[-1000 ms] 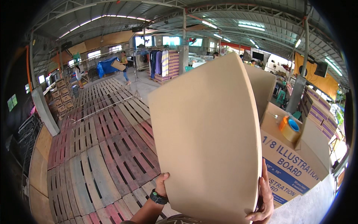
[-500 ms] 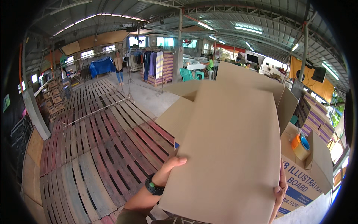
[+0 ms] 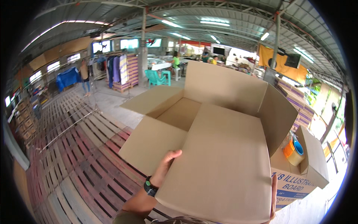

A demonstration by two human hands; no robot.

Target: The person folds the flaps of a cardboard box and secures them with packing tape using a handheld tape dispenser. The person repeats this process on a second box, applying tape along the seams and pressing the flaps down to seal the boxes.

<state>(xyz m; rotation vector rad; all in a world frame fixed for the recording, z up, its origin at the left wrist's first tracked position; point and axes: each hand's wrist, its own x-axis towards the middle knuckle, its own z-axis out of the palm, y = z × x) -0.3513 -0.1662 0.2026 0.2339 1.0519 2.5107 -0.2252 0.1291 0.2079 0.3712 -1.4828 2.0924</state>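
A plain brown cardboard box [image 3: 227,164] is held in front of me, its broad flat face up. My left hand [image 3: 167,164] grips its left edge, thumb on top and fingers hidden beneath; a dark watch is on that wrist. My right hand [image 3: 274,198] is at the lower right side, mostly hidden, with only fingers showing along the edge. The far end of the held box overlaps a larger open carton [image 3: 223,86] with its flaps spread out. Part of the carton's inside shows at the left; whether the two touch cannot be seen.
At the right, a printed carton [image 3: 291,186] carries a tape roll with an orange dispenser [image 3: 293,152]. Wooden pallets [image 3: 82,149] cover the floor at left. A person [image 3: 85,76] stands farther back, near a clothes rack [image 3: 119,69]. Green plastic chairs [image 3: 156,77] and stacked cartons [image 3: 298,100] stand beyond.
The view has swung right. The held box has tipped flatter and lower, so more of the open carton, its flaps and its inside now shows. Both hands keep their hold.
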